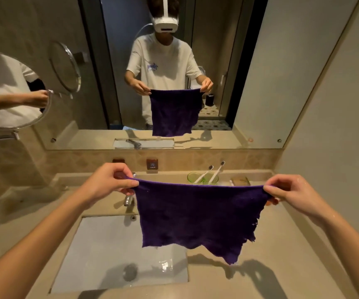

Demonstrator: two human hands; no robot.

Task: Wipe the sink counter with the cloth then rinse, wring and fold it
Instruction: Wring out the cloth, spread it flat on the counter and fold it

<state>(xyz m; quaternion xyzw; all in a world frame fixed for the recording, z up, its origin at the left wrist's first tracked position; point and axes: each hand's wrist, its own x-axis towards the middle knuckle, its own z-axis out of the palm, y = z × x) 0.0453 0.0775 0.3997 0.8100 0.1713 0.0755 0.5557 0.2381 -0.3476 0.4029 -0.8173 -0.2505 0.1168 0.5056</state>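
Beige stone forms the sink counter (260, 277) below a wide mirror (260, 83), with the basin (109, 255) sunk into it. Above the basin's right edge, the purple cloth (195, 219) hangs spread flat. The left hand (109, 182) pinches one top corner and the right hand (290, 193) the other. Judging by the open, undripping cloth, wiping, rinsing and wringing look done; folding remains.
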